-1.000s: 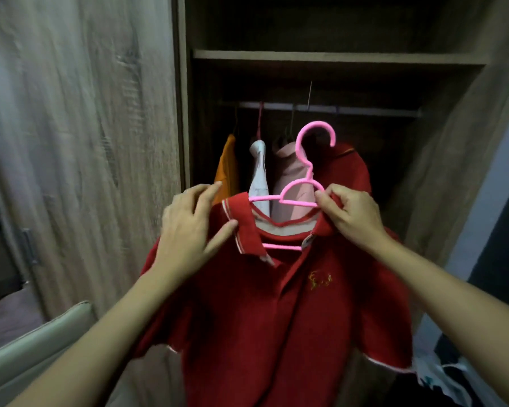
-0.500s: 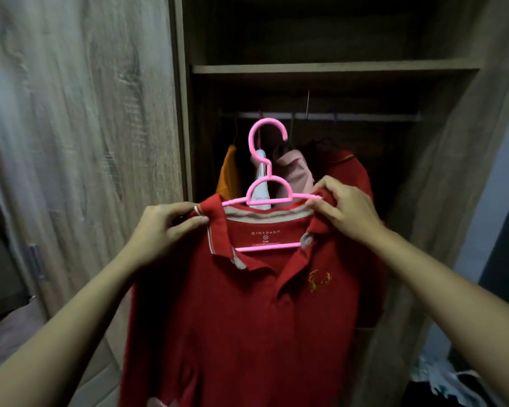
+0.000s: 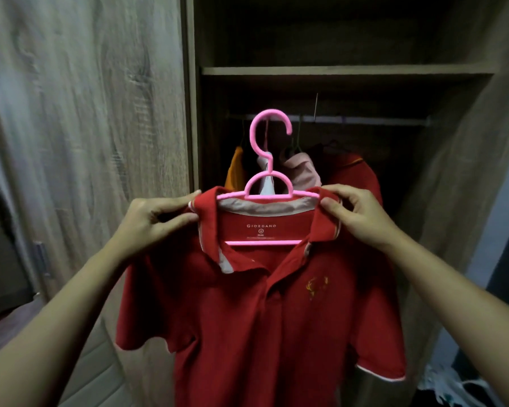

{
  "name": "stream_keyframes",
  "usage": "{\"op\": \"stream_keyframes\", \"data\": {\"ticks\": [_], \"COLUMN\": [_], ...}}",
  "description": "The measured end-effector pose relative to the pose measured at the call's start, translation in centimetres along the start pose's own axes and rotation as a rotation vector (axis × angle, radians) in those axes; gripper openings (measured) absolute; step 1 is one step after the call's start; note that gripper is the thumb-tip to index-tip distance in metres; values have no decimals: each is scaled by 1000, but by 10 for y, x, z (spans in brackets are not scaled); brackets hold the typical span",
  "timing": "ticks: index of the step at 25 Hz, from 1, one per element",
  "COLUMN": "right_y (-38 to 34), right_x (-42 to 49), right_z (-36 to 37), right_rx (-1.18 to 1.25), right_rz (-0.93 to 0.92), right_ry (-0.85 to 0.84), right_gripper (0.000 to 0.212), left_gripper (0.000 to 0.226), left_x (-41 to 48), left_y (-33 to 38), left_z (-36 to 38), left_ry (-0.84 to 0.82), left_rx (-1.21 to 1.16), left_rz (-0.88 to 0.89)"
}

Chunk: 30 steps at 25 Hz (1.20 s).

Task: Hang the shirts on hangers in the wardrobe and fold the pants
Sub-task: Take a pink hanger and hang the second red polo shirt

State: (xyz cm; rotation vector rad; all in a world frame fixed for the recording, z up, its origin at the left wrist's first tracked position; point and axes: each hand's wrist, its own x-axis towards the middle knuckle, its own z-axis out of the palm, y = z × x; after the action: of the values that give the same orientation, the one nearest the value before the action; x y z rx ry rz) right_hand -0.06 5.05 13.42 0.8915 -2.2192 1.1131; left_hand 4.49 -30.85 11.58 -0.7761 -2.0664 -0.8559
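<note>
Head: red polo [image 3: 247, 318] before wardrobe rail [image 3: 379, 120]

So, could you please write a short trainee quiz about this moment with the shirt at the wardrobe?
1. True or false: the red short-sleeved polo shirt lies folded on the wooden wardrobe shelf.
2. Where do the left hand and right hand pinch the shirt? A) at the collar, by the ends of the pink plastic hanger; B) at the hem; C) at the sleeve cuffs.
3. What colour is the leftmost garment hanging from the metal rail?
Key: 1 false; 2 A; 3 orange.
</note>
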Motion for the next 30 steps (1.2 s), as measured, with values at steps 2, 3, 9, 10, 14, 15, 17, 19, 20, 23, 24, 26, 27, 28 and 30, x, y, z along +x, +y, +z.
{"op": "stream_keyframes", "data": {"ticks": [2,3,9,10,14,15,17,19,20,23,24,26,27,28,30], "right_y": [-5,-6,33,48,100,100,95,90,88,80,75,48,28,5,-40], "right_x": [1,2,-29,-46,-103,-108,-108,-108,-110,-116,-113,-99,-90,-80,-64], "right_z": [2,0,-23,-24,-23,-20,-11,-3,-1,-2,-1,10,18,27,46], "right_rx": [12,5,-178,-138,-123,-121,-120,-191,-227,-366,-447,-450,-378,-280,-13], "right_rz": [-22,-21,167,214,395,418,455,443,428,457,474,376,271,202,248], "right_ry": [25,8,-107,-63,71,80,135,216,248,348,422,584,626,620,470], "right_gripper": [22,20,28,34,69,61,37,33,36,45,47,42,33,23,15], "left_gripper": [61,56,18,20,43,46,49,50,49,48,48,33,14,12,41], "left_x": [0,-2,-18,-20,-24,-23,-19,-16,-16,-18,-20,-23,-26,-28,-36], "left_y": [-7,-12,-23,-25,-28,-26,-24,-27,-27,-26,-26,-12,-4,3,26], "left_z": [-1,-1,-12,-17,-25,-23,-21,-21,-23,-26,-23,-16,-11,-3,21], "left_ry": [-18,-10,80,81,54,46,35,43,58,22,28,54,60,83,96], "left_rx": [89,104,81,90,118,119,117,106,105,89,104,141,181,216,396], "left_rz": [-28,-58,-180,-200,-242,-245,-258,-291,-303,-312,-307,-287,-286,-275,-212]}}
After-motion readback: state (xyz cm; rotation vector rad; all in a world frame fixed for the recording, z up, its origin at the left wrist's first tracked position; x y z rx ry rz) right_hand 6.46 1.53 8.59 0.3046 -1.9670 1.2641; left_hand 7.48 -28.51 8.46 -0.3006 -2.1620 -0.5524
